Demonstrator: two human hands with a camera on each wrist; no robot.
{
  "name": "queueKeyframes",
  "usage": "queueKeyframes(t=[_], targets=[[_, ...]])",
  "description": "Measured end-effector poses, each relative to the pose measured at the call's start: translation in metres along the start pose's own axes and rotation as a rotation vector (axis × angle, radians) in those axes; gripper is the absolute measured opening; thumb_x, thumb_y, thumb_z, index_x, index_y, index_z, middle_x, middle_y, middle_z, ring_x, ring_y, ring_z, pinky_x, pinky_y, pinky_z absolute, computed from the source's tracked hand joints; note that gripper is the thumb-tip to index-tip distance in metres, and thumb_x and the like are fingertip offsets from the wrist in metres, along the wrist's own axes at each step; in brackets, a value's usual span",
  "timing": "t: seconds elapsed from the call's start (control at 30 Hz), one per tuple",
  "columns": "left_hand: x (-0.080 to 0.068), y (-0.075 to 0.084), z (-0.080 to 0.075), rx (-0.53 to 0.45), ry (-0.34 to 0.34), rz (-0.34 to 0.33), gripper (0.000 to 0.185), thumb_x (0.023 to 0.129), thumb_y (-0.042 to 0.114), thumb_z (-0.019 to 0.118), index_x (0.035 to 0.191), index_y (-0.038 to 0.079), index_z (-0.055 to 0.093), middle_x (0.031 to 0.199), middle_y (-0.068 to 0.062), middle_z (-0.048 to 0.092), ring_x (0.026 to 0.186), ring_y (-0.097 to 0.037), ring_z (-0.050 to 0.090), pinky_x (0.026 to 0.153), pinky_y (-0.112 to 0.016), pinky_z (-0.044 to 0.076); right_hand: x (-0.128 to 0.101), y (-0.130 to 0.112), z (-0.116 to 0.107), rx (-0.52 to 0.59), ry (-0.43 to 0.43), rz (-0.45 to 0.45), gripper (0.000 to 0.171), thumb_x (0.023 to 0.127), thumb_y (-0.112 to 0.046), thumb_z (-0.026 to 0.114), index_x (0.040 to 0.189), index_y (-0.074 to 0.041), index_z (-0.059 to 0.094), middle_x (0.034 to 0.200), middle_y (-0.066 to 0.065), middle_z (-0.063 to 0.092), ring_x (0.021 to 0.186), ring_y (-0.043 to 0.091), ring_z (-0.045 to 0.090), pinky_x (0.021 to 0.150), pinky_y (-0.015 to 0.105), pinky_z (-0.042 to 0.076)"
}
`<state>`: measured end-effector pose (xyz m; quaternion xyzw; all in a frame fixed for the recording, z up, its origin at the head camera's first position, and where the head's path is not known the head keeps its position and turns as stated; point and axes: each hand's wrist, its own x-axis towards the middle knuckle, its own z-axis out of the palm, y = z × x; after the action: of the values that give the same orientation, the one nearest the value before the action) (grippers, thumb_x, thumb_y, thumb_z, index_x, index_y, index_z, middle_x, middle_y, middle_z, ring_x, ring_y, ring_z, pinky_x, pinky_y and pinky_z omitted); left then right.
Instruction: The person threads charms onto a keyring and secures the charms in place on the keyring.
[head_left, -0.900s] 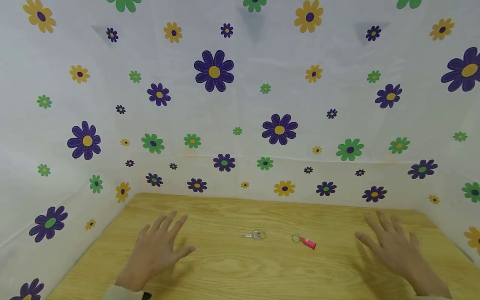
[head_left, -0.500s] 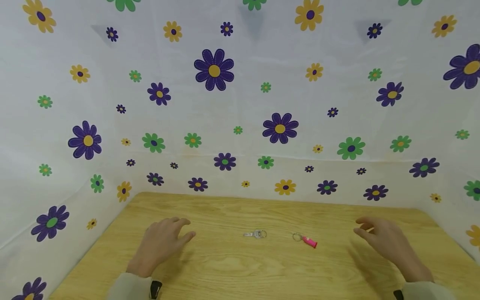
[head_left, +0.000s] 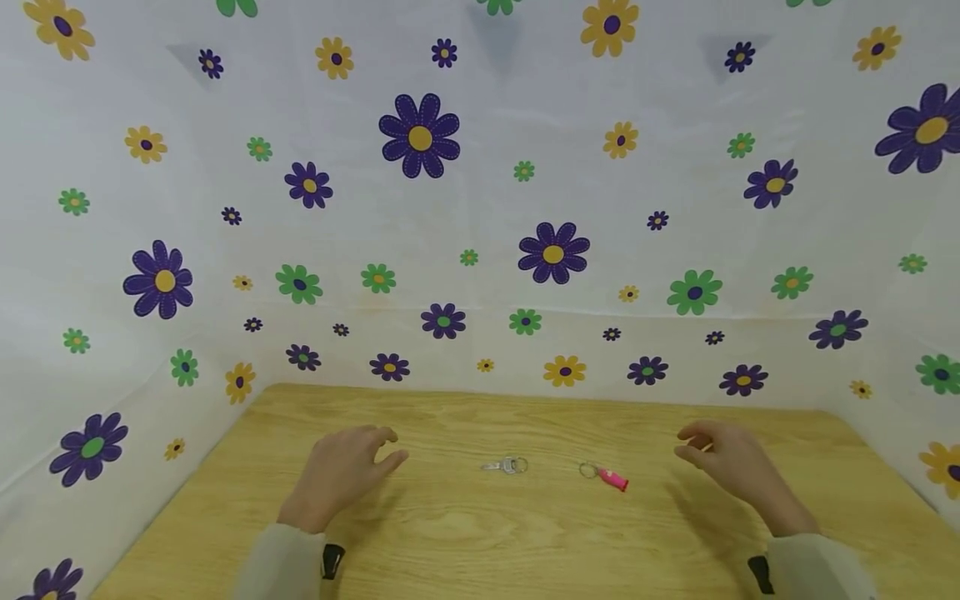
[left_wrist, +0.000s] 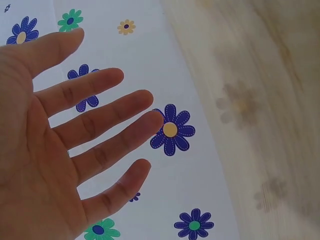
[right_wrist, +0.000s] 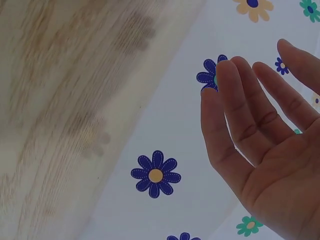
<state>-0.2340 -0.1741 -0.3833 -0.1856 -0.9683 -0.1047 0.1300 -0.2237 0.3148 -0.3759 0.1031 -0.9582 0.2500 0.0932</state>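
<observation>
A silver key (head_left: 495, 467) on a ring lies near the middle of the wooden table in the head view. To its right is a pink key fob (head_left: 614, 479) with its own metal ring (head_left: 588, 471). My left hand (head_left: 341, 471) hovers over the table left of the key, fingers loosely bent and holding nothing. In the left wrist view the same hand (left_wrist: 65, 135) shows its bare palm and spread fingers. Right of the fob, my right hand (head_left: 735, 467) is raised with relaxed, slightly bent fingers. The right wrist view shows that hand (right_wrist: 270, 130) with nothing in it.
The wooden table (head_left: 465, 542) has a pale wood grain. A white sheet (head_left: 480, 200) printed with purple, green and yellow flowers rises behind it and along both sides. Light sleeves (head_left: 285, 562) with a dark band (head_left: 332, 560) cover the wrists.
Both hands have gone from spread fingers to loosely bent ones and have moved inward, toward the key and the fob. The key and the fob stay where they lie.
</observation>
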Motion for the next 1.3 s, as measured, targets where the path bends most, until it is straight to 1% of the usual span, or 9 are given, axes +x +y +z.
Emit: queueKeyframes(t=[0.1,0.23,0.33,0.53,0.63,0.77,1.0,1.17,1.3], targets=[[0.006,0.005,0.000,-0.021,-0.001,0.009,0.029,0.095,0.035,0.072,0.108,0.009,0.076,0.101,-0.007,0.075,0.077,-0.020,0.069,0.066,-0.040,0.057,0.001,-0.002,0.002,0.038,-0.013,0.008,0.023,0.094,-0.008,0.070,0.106,0.011,0.068,0.088,0.014,0.072,0.072,0.024,0.067,0.062,0.039,0.054],[0.012,0.011,0.002,-0.038,-0.017,0.008,0.029,0.095,0.034,0.072,0.109,0.009,0.076,0.100,-0.006,0.075,0.084,-0.021,0.070,0.070,-0.041,0.058,0.004,-0.007,0.005,0.091,-0.046,0.009,0.024,0.095,-0.009,0.069,0.108,0.011,0.068,0.089,0.012,0.072,0.071,0.021,0.066,0.061,0.035,0.053],[0.017,0.016,0.006,-0.061,-0.028,0.016,0.029,0.096,0.034,0.071,0.110,0.009,0.075,0.099,-0.006,0.075,0.087,-0.021,0.071,0.072,-0.041,0.058,0.005,-0.012,0.005,0.117,-0.062,0.013,0.024,0.096,-0.009,0.068,0.109,0.011,0.067,0.090,0.011,0.072,0.072,0.021,0.066,0.062,0.035,0.054],[0.022,0.022,0.014,-0.106,-0.034,0.022,0.029,0.096,0.033,0.071,0.111,0.008,0.075,0.098,-0.006,0.075,0.085,-0.021,0.070,0.071,-0.041,0.058,0.010,-0.019,0.008,0.156,-0.091,0.029,0.026,0.096,-0.010,0.067,0.111,0.012,0.066,0.092,0.012,0.072,0.074,0.021,0.066,0.064,0.036,0.055],[0.025,0.025,0.017,-0.120,-0.046,0.025,0.029,0.096,0.032,0.071,0.111,0.008,0.075,0.100,-0.007,0.075,0.086,-0.022,0.070,0.073,-0.043,0.057,0.012,-0.021,0.010,0.198,-0.108,0.024,0.027,0.096,-0.009,0.067,0.112,0.013,0.065,0.092,0.012,0.072,0.074,0.023,0.066,0.065,0.036,0.057],[0.028,0.029,0.020,-0.129,-0.039,0.045,0.027,0.096,0.032,0.071,0.110,0.008,0.075,0.099,-0.006,0.075,0.085,-0.022,0.070,0.073,-0.042,0.057,0.013,-0.022,0.012,0.239,-0.128,0.020,0.026,0.096,-0.007,0.067,0.111,0.014,0.065,0.090,0.011,0.071,0.074,0.023,0.065,0.064,0.036,0.058],[0.033,0.032,0.026,-0.142,-0.042,0.050,0.028,0.097,0.032,0.070,0.111,0.008,0.075,0.100,-0.007,0.075,0.085,-0.022,0.070,0.072,-0.042,0.058,0.018,-0.024,0.018,0.256,-0.159,0.016,0.026,0.096,-0.007,0.067,0.110,0.015,0.064,0.090,0.011,0.071,0.074,0.024,0.065,0.065,0.038,0.058],[0.038,0.037,0.028,-0.129,-0.066,0.069,0.029,0.097,0.033,0.070,0.112,0.009,0.075,0.100,-0.006,0.074,0.086,-0.021,0.070,0.074,-0.041,0.058,0.020,-0.025,0.022,0.271,-0.173,0.013,0.025,0.096,-0.006,0.068,0.110,0.015,0.064,0.090,0.011,0.071,0.075,0.024,0.065,0.065,0.039,0.058],[0.043,0.042,0.028,-0.145,-0.086,0.075,0.028,0.096,0.030,0.071,0.113,0.009,0.075,0.100,-0.006,0.074,0.086,-0.021,0.070,0.074,-0.041,0.058,0.022,-0.026,0.025,0.265,-0.182,0.022,0.025,0.095,-0.005,0.068,0.110,0.014,0.065,0.090,0.011,0.070,0.075,0.024,0.065,0.066,0.039,0.058]])
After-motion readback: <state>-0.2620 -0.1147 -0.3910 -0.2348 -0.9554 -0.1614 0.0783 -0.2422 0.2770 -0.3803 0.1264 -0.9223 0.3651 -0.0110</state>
